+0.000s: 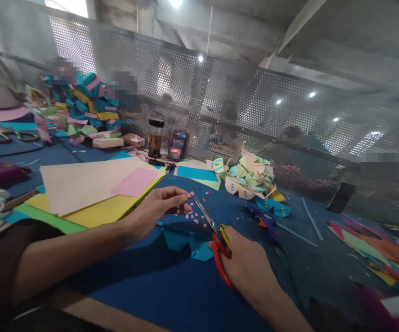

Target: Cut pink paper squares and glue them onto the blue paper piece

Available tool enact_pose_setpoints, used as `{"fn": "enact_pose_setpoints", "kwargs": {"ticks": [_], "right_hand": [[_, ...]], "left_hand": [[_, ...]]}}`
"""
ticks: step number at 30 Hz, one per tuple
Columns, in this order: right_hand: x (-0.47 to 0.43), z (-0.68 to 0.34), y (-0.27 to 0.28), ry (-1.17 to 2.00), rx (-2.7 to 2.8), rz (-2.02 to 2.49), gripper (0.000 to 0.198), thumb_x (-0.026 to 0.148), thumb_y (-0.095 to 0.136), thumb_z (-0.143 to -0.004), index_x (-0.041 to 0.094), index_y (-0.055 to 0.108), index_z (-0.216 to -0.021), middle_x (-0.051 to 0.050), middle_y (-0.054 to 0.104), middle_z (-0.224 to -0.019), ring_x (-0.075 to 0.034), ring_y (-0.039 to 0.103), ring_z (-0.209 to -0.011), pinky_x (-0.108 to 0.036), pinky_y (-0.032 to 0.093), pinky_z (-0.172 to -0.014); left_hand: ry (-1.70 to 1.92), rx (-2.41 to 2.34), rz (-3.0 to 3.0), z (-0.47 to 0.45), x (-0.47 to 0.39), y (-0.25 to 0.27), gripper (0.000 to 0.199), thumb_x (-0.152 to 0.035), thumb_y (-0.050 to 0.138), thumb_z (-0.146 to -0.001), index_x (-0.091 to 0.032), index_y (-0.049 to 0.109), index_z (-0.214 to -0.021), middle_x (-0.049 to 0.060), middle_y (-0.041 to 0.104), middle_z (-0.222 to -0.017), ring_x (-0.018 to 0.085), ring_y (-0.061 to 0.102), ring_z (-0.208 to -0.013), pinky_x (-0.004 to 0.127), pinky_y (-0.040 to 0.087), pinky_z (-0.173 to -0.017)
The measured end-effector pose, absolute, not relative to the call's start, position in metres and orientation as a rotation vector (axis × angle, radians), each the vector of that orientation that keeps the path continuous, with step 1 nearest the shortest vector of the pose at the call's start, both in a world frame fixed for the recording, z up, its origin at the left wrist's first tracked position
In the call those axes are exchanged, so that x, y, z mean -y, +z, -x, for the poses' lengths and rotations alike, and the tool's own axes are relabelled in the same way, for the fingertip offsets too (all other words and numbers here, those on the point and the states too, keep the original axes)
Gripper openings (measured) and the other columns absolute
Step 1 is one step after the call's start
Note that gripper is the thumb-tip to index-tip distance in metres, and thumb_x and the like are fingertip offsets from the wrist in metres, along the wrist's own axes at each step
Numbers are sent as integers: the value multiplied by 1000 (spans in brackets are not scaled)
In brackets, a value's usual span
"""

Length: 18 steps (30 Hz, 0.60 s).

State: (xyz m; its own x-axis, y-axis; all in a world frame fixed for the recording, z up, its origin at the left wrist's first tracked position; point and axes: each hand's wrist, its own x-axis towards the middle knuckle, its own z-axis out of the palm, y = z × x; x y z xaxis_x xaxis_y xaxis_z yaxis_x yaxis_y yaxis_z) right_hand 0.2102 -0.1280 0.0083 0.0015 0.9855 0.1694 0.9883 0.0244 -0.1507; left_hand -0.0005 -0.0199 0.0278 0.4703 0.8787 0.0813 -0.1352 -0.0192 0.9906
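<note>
Scissors [220, 265] with red and yellow handles are gripped in my right hand [246, 265], their blades pointing up and to the left. My left hand [173, 200] pinches a small piece of pink paper [190, 195] close to the blade tips. Beneath, tiny pink paper squares [195, 216] lie scattered on the blue table. A folded blue paper shape [188, 242] rests just in front of them, partly under the scissors.
Large coloured sheets [85, 184] lie at left. A heap of dotted paper shapes [249, 173] sits behind a blue glue gun [263, 223]. A dark bottle [155, 138] stands at the back. Colourful paper [372, 251] is piled at right.
</note>
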Motion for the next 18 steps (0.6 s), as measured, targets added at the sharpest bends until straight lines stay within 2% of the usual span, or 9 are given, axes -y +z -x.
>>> {"fn": "enact_pose_setpoints", "kwargs": {"ticks": [18], "right_hand": [[128,-209,9,8,2078,2036,11,31,52,-91,22,54,-84,-2,71,-79,-21,69,-68,-25,27,-52]], "left_hand": [[892,-719,-1346,0,19,25,21,-39,71,-81,-20,70,-88,2,72,-77,14,61,-72,27,45,-72]]}}
